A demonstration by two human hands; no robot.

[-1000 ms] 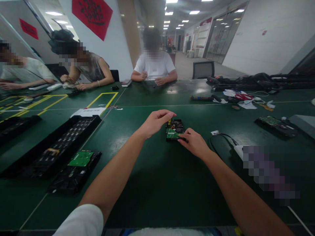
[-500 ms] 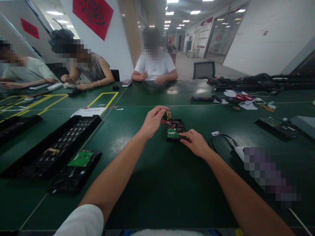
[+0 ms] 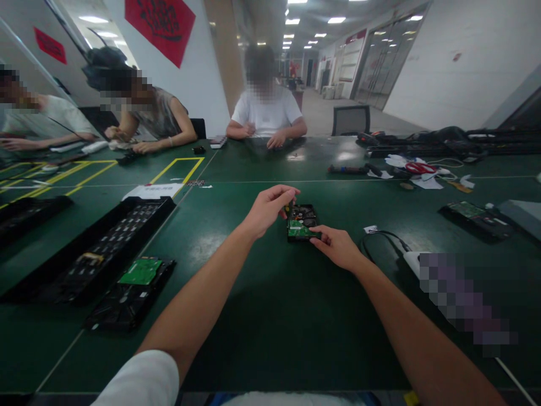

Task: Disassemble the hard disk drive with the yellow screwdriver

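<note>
A hard drive (image 3: 302, 231) with a green circuit board lies on the green table in front of me, board side up. My left hand (image 3: 271, 210) is closed over its far left corner, gripping a screwdriver (image 3: 288, 209) with a black and yellow handle. Most of that handle is hidden behind the fingers, and the tip cannot be made out. On the near right side, my right hand (image 3: 335, 244) pinches the edge of the drive between thumb and fingers.
Left of my arm lies another hard drive (image 3: 124, 301), beside a long black tray (image 3: 78, 276). A third drive (image 3: 475, 220) is at the right, near a white power strip (image 3: 412, 260) with its cable. Across the table sit several people; scissors (image 3: 420, 168) lie on paper scraps.
My left hand has shifted slightly and turned over the screwdriver, so less of the handle shows. My right hand stays on the drive's edge.
</note>
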